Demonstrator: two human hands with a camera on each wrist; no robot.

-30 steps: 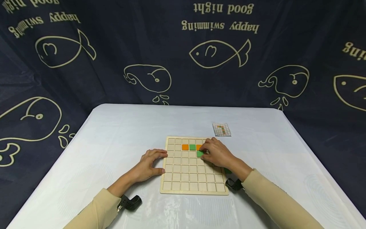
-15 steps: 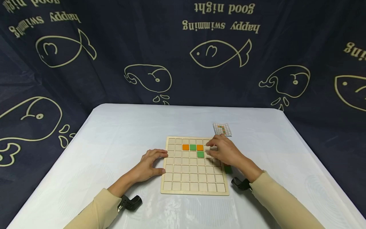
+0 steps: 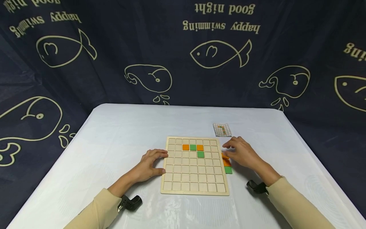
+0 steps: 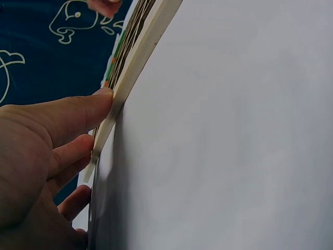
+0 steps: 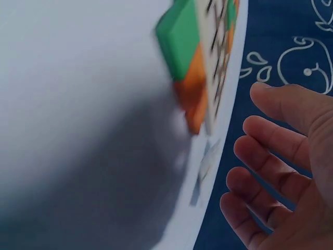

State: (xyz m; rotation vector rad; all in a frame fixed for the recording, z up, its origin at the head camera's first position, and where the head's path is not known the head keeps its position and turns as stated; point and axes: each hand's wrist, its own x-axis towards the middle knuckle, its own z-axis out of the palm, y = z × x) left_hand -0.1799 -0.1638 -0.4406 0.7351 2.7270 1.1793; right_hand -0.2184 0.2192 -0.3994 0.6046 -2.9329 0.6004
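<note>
Right grip (image 3: pixel 243 154): released, fingers apart, nothing held; at the far loose orange (image 3: pixel 225 156), contact not discernible.
Left grip (image 3: pixel 147 165): not clenched; thumb and fingertips at the left edge of the board (image 3: pixel 194 192).
Pick-up, as judged: best by pinching one loose tile at opposite edges, after easing it right, off the rim, for finger room; likely to slip if nipped by a corner.
Placing, as judged: lower level and square over one cell, without brushing seated tiles; brace the board lightly from the left.
Board, contents: seven-by-seven cells, four filled. Second row from far, left to right: left orange (image 3: pixel 186 147), far green (image 3: pixel 193 147), right orange (image 3: pixel 200 147). Directly nearer than right orange: near green (image 3: pixel 200 154).
Loose tiles: on the counter (image 3: pixel 128 124), along the board's right edge; far loose orange, then near loose orange (image 3: pixel 227 163), then loose green (image 3: pixel 228 170) nearest.
Card (image 3: pixel 222 129): on the counter, beyond the board's far right; printed grid, orange and green squares, too small to read fully.
</note>
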